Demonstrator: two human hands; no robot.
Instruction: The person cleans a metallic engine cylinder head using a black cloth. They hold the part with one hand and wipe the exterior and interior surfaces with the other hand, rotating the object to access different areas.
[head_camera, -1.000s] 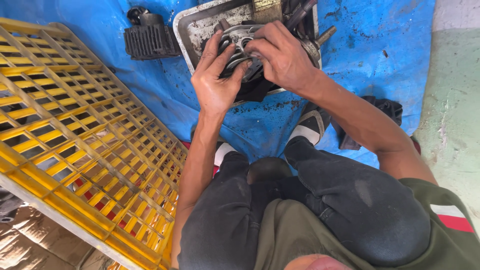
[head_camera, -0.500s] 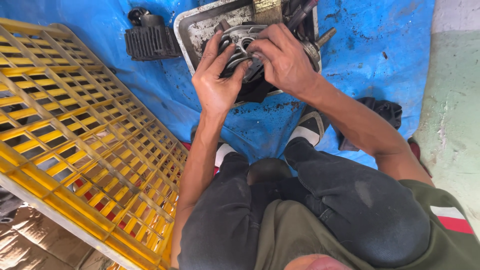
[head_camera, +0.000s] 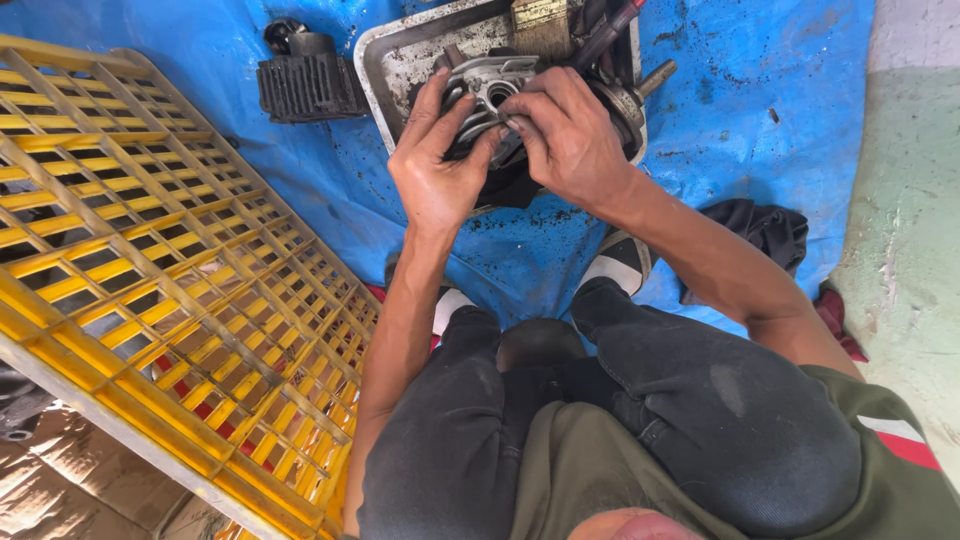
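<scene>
i'm crouched over a blue tarp (head_camera: 520, 250) on the floor, both hands on a grey metal engine part (head_camera: 487, 85) that sits in a greasy metal tray (head_camera: 400, 70) at the top of my view. my left hand (head_camera: 437, 165) cups the part from the near left side, the fingers (head_camera: 432, 105) spread and laid up along its ribbed face, thumb pressed against its lower edge, so it is a loose, open hold rather than a fist. my right hand (head_camera: 565, 135) comes over from the right, its fingers (head_camera: 530, 95) curled down and closed on the part's right half, fingertips meeting the metal just beside a round opening in it; whether something small is pinched under them i cannot tell. the two hands nearly touch at the thumbs. behind the part, more oily metal pieces and a rod (head_camera: 610, 25) crowd the far end of the tray, and a stud (head_camera: 655, 75) sticks out past its right rim. a dark cloth lies under the part at the tray's near edge. to the left of the tray, apart from it, a black finned cylinder (head_camera: 305, 85) rests on the tarp. a yellow plastic crate (head_camera: 150, 260) lies along my left side, overlapping the tarp's edge. a dark rag (head_camera: 765, 230) is bunched on the tarp by my right forearm. my knees, in black trousers, fill the bottom of the view.
</scene>
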